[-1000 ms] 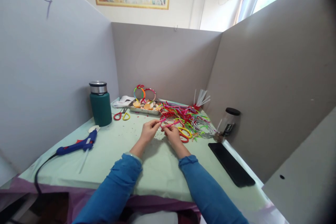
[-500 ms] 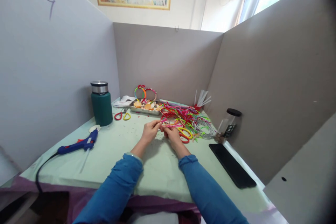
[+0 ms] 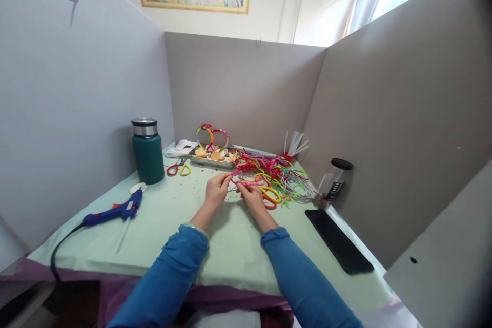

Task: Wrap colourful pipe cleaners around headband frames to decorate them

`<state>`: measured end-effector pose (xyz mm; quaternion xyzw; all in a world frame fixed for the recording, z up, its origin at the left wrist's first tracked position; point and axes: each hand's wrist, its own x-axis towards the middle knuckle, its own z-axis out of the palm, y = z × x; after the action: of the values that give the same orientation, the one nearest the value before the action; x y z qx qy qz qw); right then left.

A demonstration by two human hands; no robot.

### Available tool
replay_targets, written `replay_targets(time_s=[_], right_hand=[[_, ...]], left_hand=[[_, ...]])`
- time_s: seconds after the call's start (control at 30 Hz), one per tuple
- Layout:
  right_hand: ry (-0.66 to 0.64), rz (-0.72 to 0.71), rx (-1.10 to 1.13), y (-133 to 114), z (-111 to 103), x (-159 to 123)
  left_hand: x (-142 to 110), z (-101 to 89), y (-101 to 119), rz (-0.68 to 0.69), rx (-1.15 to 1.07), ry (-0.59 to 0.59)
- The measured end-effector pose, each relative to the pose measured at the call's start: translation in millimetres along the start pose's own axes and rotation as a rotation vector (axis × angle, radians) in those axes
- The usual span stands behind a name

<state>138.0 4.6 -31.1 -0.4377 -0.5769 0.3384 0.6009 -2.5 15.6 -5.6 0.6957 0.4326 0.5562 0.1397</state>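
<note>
My left hand (image 3: 216,190) pinches one part of a pink pipe cleaner (image 3: 251,183) between thumb and fingertips. My right hand (image 3: 250,197) is closed on the same pink strand a little to the right, and its end sticks out past the fingers. Both hands are held over the middle of the table, a small gap between them. Scissors with yellow and red handles (image 3: 272,195) lie just beside my right hand. Behind the hands spreads a tangled heap of colourful pipe cleaners (image 3: 265,165).
At left stand a green thermos (image 3: 148,159) and a blue glue gun (image 3: 115,213). Farther back are second scissors (image 3: 185,169) and a metal tray (image 3: 213,163) with craft pieces and decorated hoops (image 3: 205,136). On the right are a black phone (image 3: 338,241), a clear jar (image 3: 333,184) and glue sticks (image 3: 295,144).
My left hand has shifted slightly left, away from my right hand, so the gap between them is wider and more of the pink strand shows. The view has shifted slightly.
</note>
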Motion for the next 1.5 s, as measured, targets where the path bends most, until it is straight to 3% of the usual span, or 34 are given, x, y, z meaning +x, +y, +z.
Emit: replay_targets(time_s=[0.2, 0.5, 0.67, 0.8, 1.1, 1.3, 1.5], right_hand=[[0.002, -0.039, 0.099, -1, -2, 2], [0.004, -0.068, -0.078, 4, -3, 3], [-0.039, -0.190, -0.139, -3, -4, -1], [-0.002, -0.266, -0.218, 1, -8, -1], [0.008, -0.274, -0.366, -4, -12, -4], [0.017, -0.213, -0.348, -1, -15, -4], [0.065, -0.226, -0.355, -5, -14, -6]], left_hand=[[2, -1.3, 0, 0.002, -0.038, 0.029], [1, -2.1, 5, 0.076, -0.071, 0.013], [1, -3.3, 4, -0.004, -0.048, 0.039], [2, -4.3, 4, -0.065, -0.078, 0.045], [0, -2.6, 4, -0.087, -0.111, 0.015], [-2, 0.2, 7, -0.002, -0.098, -0.011], [-3, -1.3, 12, -0.037, -0.108, 0.015]])
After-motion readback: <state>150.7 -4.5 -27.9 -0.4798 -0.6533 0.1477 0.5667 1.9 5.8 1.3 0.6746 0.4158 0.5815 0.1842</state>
